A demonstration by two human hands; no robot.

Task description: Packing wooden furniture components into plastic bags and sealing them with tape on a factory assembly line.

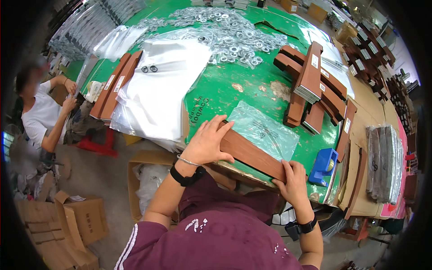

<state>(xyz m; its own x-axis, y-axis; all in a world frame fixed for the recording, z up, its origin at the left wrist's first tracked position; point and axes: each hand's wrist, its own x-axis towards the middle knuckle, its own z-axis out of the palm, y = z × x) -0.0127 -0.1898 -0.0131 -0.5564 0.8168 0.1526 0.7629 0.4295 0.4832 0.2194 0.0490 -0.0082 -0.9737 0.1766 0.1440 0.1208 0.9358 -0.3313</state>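
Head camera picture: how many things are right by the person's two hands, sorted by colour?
Brown: 1, the long wood-coloured box, held by the left hand and right hand
Clear: 1, the plastic bag behind it
Blue: 1, the tape dispenser
Total: 3

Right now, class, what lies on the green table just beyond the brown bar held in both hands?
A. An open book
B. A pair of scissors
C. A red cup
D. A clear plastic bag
D: a clear plastic bag lies flat on the green table right behind the brown bar, which the left hand and right hand grip at its two ends.
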